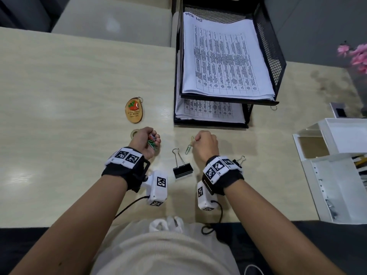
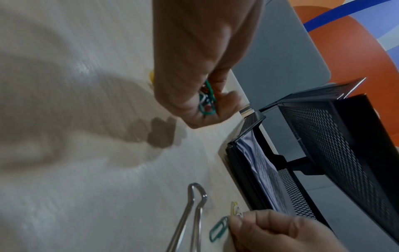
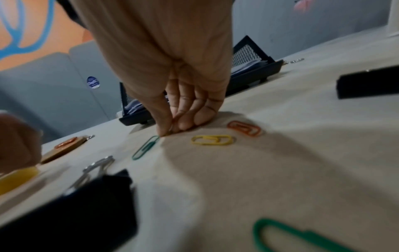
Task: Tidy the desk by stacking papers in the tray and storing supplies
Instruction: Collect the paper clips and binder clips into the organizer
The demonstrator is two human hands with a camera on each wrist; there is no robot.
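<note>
My left hand (image 1: pixel 154 138) is curled round a bunch of coloured paper clips (image 1: pixel 152 140), held just above the desk; the left wrist view shows green clips (image 2: pixel 207 102) inside the fist. To its right, my right hand (image 1: pixel 195 140) has its fingertips down on the desk and pinches a yellow clip (image 2: pixel 236 209), next to a green clip (image 1: pixel 188 149) lying flat. The right wrist view shows thumb and fingers (image 3: pixel 170 131) pressed together at that green clip's (image 3: pixel 146 147) end. Yellow (image 3: pixel 212 140), orange (image 3: pixel 245 130) and green (image 3: pixel 291 237) clips lie loose under the palm.
A black binder clip (image 1: pixel 181 165) lies between my wrists, another (image 1: pixel 240 159) behind the right wrist. The two-tier black mesh tray (image 1: pixel 276 56) holds printed papers (image 1: pixel 224 56). A wooden keychain (image 1: pixel 134 110) and tape roll (image 1: pixel 135 133) lie left; a white organiser (image 1: pixel 337 165) stands right.
</note>
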